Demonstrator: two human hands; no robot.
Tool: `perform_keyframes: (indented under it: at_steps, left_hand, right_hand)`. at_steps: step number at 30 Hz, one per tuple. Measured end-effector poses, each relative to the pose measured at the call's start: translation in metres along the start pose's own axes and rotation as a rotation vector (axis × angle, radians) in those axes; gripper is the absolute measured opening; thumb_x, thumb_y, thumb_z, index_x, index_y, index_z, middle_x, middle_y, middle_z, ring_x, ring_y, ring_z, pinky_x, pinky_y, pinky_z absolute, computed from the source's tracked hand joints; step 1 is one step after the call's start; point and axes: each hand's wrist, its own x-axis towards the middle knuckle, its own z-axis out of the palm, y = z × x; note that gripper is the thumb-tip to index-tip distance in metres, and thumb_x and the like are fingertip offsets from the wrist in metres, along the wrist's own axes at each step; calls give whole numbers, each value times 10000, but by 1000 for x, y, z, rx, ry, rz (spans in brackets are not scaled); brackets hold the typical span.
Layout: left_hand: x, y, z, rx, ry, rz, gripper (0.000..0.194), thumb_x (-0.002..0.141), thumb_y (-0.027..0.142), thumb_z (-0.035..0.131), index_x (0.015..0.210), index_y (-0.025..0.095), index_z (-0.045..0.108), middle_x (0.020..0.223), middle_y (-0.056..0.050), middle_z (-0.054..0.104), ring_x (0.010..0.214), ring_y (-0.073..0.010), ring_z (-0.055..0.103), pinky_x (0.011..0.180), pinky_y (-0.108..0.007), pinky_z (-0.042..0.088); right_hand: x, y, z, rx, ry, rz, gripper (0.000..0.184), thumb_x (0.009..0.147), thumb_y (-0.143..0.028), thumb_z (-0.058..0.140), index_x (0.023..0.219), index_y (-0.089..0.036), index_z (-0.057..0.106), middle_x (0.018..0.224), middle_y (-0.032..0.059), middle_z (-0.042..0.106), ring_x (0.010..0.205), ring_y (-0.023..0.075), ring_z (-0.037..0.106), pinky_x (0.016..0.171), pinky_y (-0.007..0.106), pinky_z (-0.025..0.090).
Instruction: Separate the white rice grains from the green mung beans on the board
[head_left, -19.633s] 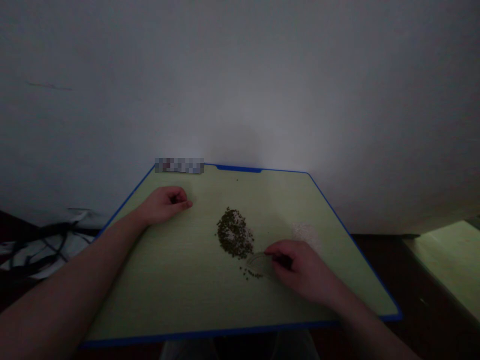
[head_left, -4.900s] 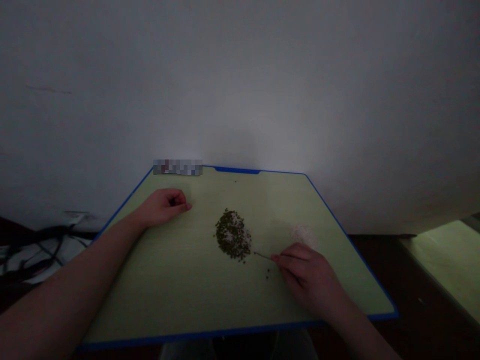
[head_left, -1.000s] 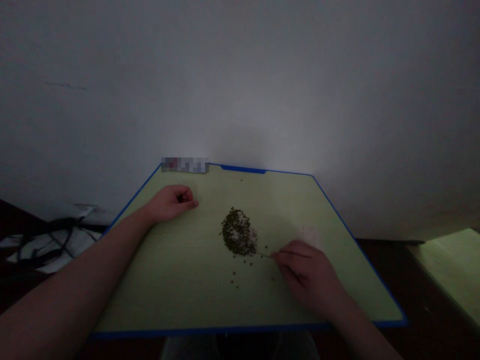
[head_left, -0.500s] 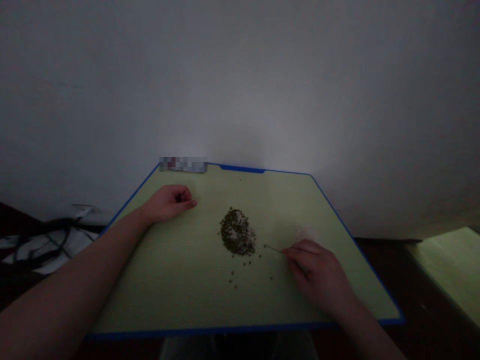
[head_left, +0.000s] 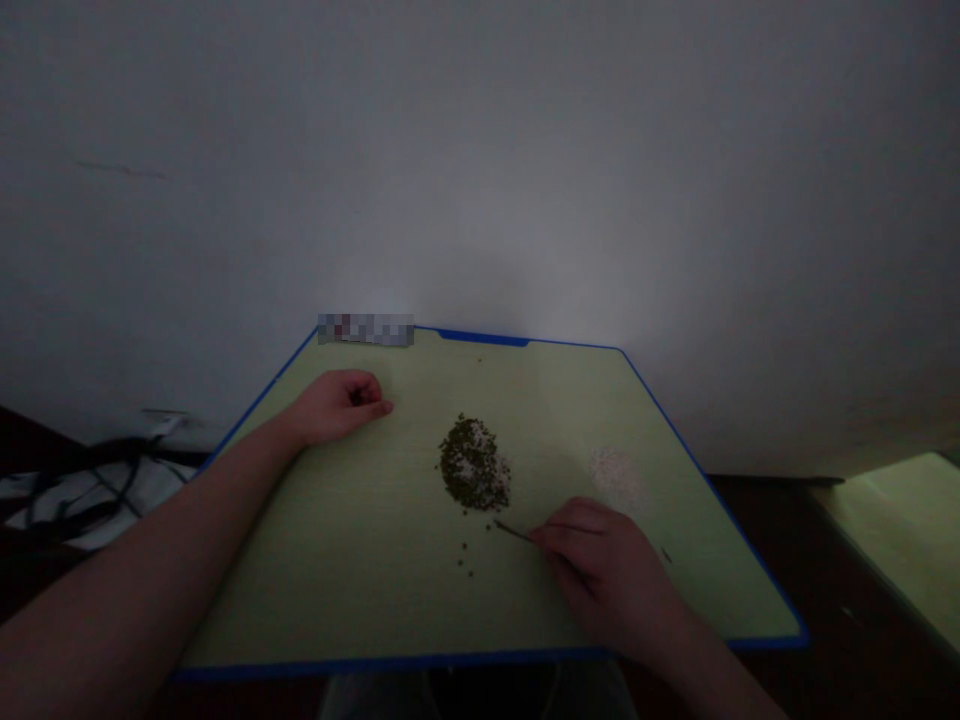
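Note:
My right hand (head_left: 611, 570) pinches slim dark tweezers (head_left: 514, 531), their tip just below a pile of small green beans mixed with pale grains (head_left: 475, 465). A few loose beans (head_left: 464, 546) lie on the board in front of the pile. Just beyond that hand spreads a heap of pale, rice-like grains (head_left: 619, 475). To the left of the beans, my left hand (head_left: 339, 405) rests on the board with its fingers curled in and nothing visible in them.
The light folding table (head_left: 330, 570) has a blue rim and stands against a grey wall. A blurred-out flat item (head_left: 367, 330) sits at its far left corner. Black cables (head_left: 120, 480) lie beyond the left edge. A small dark sliver (head_left: 666, 553) shows beside my right wrist.
My right hand with the tweezers has moved left and nearer to me, uncovering more of the pale grains. Some loose beans near the tip no longer show. My left hand stays put.

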Motion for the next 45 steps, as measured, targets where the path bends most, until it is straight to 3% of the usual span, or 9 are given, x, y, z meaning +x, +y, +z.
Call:
perform_keyframes:
  at_steps: [15,18,26,37,41,45]
  left_hand:
    - [0,2,0,14,-7,-3,299,705,461,561,640,175,501,581,27,483,548,-109,449,514,-228,356]
    - [0,6,-1,5,-12,-8,283,706,443,557,640,174,503,575,31,477,542,-103,443,510,-222,354]
    - [0,3,-1,33,5,25,278,711,432,557,629,171,507,574,28,477,543,-102,438,510,-224,349]
    - [2,-2,-1,21,1,14,280,720,430,571,639,169,509,575,34,474,540,-100,435,507,-223,350]
    - [1,-2,-1,25,-4,10,273,718,425,571,647,167,516,580,33,477,547,-101,438,517,-224,355]
    - [1,-2,0,34,2,14,272,713,427,567,643,168,515,582,32,481,551,-103,444,520,-226,350]
  right_hand:
    - [28,-19,17,-8,-41,-60,242,794,-121,477,928,-182,669,764,49,655,723,171,558,677,298,449]
    - [26,-22,14,7,-64,-105,243,790,-118,479,927,-184,668,741,45,654,714,166,561,670,293,450]
    - [26,-16,18,-47,6,-63,265,809,-128,459,969,-162,667,796,60,668,727,178,555,674,307,468]
    - [19,-15,5,10,-82,-109,281,807,-106,459,987,-184,660,760,40,657,718,172,562,677,315,453]
    - [2,-5,-13,-9,-21,46,264,839,-137,443,979,-191,660,813,49,663,752,166,589,671,294,471]
    - [-22,11,-31,-19,38,375,221,840,-227,470,946,-219,664,836,31,683,736,159,624,658,270,493]
